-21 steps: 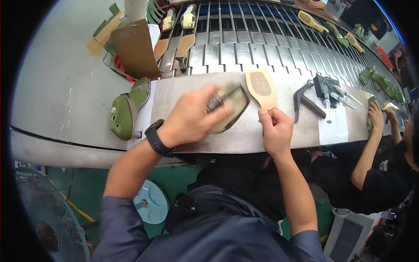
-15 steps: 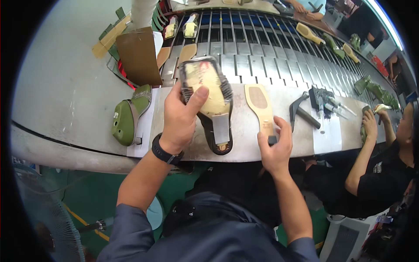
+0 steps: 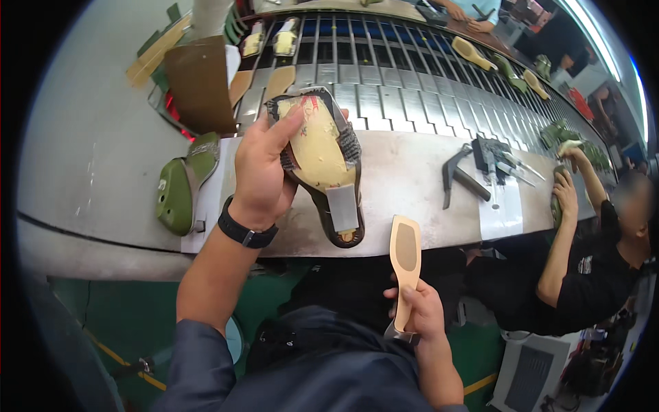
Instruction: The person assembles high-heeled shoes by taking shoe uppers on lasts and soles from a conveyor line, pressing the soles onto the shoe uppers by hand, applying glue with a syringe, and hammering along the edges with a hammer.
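My left hand (image 3: pixel 264 168) grips an upturned shoe upper (image 3: pixel 319 147) by its toe end, thumb pressed on the underside. Its bottom is pale yellow inside dark gathered edges, and a whitish strip lies across the narrow part near the heel. My right hand (image 3: pixel 422 312) holds a tan shoe sole (image 3: pixel 406 244) by its narrow heel end, toe end up, at the front edge of the bench; a brown patch marks its face. Left of my left hand, a green shoe (image 3: pixel 175 196) lies on a white sheet.
A dark hammer-like tool (image 3: pixel 470 182) and a black block with pen-like tools (image 3: pixel 500 159) lie right on the bench (image 3: pixel 384 165). Behind it runs a slatted metal conveyor (image 3: pixel 384 93) carrying shoe parts. Brown cardboard (image 3: pixel 199 89) stands left. A co-worker (image 3: pixel 597 268) handles a green shoe at right.
My right hand has picked the tan sole up off the bench and drawn it back toward me. My left hand still holds the upper, shifted slightly left.
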### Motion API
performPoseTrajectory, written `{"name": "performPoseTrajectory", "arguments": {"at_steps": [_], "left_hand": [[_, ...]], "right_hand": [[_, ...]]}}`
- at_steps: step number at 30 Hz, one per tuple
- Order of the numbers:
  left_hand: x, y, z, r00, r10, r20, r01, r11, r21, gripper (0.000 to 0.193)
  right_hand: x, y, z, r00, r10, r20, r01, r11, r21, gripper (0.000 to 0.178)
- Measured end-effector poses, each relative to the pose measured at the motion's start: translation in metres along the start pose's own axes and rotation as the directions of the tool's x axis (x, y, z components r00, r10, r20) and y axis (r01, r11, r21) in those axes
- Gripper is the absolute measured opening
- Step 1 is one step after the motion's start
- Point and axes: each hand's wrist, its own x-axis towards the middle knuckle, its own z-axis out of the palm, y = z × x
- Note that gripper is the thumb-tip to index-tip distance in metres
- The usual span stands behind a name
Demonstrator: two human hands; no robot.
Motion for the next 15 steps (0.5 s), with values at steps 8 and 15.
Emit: {"name": "performPoseTrajectory", "arguments": {"at_steps": [8,15], "left_hand": [[0.014,-0.009,0.012,0.986,0.011,0.168,-0.021,0.998,0.059,0.047],[-0.013,-0.01,0.039,0.923,-0.009,0.384,-0.051,0.988,0.147,0.047]], "right_hand": [[0.012,-0.033,0.022,0.872,-0.488,0.041,0.49,0.87,-0.056,0.024],[-0.001,-0.083,0.119,0.827,-0.494,0.269,0.547,0.817,-0.183,0.028]]}}
